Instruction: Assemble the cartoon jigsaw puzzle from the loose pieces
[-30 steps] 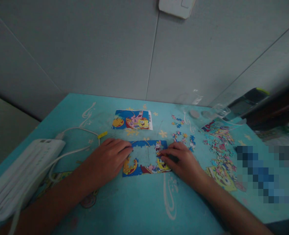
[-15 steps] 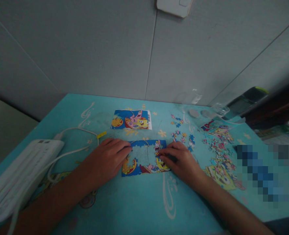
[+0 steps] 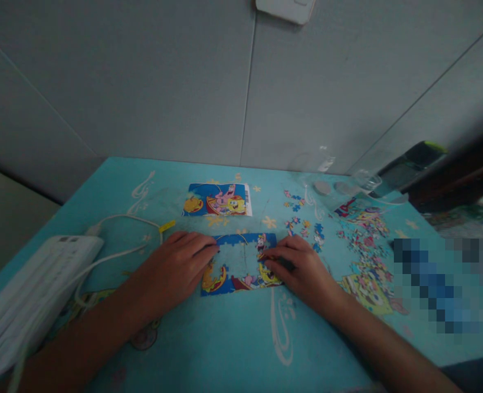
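A partly assembled jigsaw puzzle (image 3: 241, 238) lies on the table before me, its border joined around a hole in the middle where the tablecloth shows. My left hand (image 3: 186, 259) rests on the puzzle's left edge, fingers extended and holding nothing. At the right side, my right hand (image 3: 300, 262) has thumb and index finger pinched on a small puzzle piece against the inner border; the fingers mostly hide it. Beyond the puzzle is a reference picture card (image 3: 216, 199) with the same cartoon scene. Small groups of loose puzzle pieces (image 3: 294, 204) lie to the right.
A larger pile of pieces (image 3: 366, 245) spreads at the right, near a clear plastic bag (image 3: 356, 210). A white power strip (image 3: 40, 295) and its cable (image 3: 122, 251) lie at the left. A grey wall (image 3: 163, 82) borders the turquoise table's far edge.
The whole view has shifted slightly. Both hands keep practically the same places on the puzzle, and the pieces look unmoved.
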Tool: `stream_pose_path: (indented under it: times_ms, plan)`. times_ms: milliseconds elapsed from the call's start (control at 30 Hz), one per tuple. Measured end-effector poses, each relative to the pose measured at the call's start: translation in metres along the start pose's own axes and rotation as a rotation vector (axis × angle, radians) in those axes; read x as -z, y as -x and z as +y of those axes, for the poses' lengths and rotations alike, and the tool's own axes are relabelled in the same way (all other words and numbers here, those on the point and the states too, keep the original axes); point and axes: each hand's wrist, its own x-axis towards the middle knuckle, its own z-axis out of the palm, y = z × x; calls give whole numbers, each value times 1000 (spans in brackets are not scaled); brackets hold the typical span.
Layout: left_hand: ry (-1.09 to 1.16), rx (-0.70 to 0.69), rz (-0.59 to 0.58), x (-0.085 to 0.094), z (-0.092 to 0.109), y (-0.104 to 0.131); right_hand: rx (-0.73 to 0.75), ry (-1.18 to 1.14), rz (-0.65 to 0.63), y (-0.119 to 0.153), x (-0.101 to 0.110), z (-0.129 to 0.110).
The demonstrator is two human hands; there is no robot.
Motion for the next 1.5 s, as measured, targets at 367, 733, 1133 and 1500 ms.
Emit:
stream_pose_path:
  times_ms: [367,733,1133,1500]
  plan:
    - [3,16,-20,0,0,-1,-8,14,1,-1,-1,2]
    - [23,40,-57,2,1,-1,-13,-4,-11,-4,0,1]
    - [20,35,-40,4,3,-3,5,-7,-23,-4,-1,4]
    - [13,45,-54,3,3,-3,-5,-52,-30,-8,1,3]
